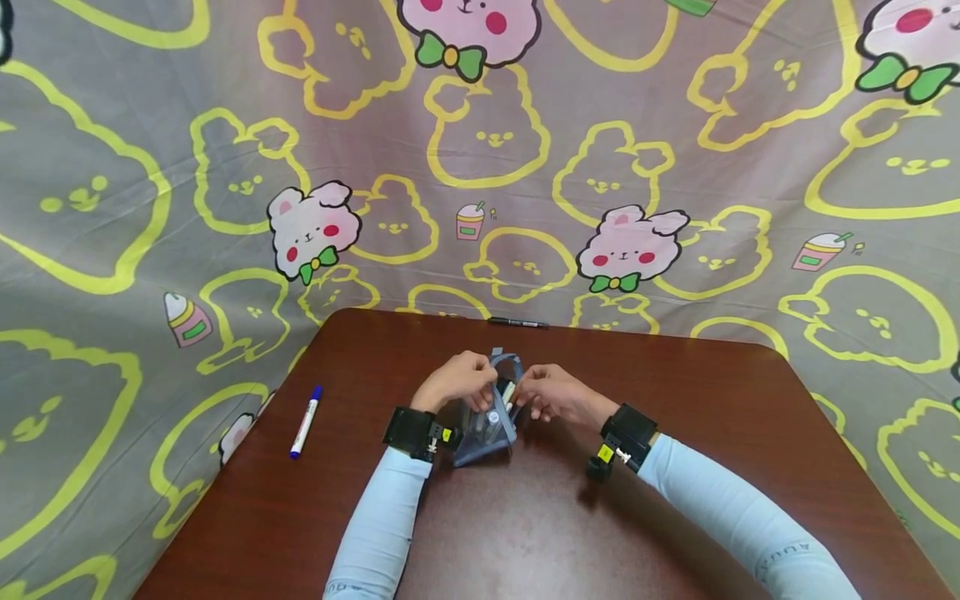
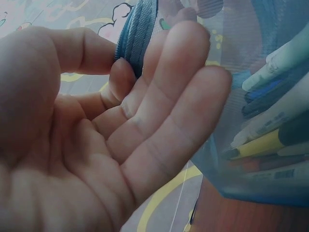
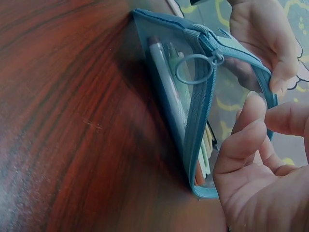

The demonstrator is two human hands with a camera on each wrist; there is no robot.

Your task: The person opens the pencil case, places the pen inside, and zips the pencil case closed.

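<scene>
A translucent blue zippered pencil case [image 1: 480,450] stands on the table with its mouth spread. Several pens [image 2: 270,111] show through its wall. My left hand [image 1: 459,382] pinches the zipper edge [image 2: 137,36] between thumb and forefinger, its other fingers extended along the case. My right hand [image 1: 558,392] is at the opposite side of the mouth, thumb and fingertips drawn together on the case's edge. Between the hands, pale pen ends [image 1: 508,395] show in the opening. A ring-shaped zipper pull [image 3: 194,69] hangs at the near end of the zipper.
A white marker with blue ends [image 1: 306,423] lies on the brown table [image 1: 675,517] at the left. Near the back edge lies a black marker [image 1: 517,322]. A cartoon-patterned cloth [image 1: 525,200] hangs behind the table.
</scene>
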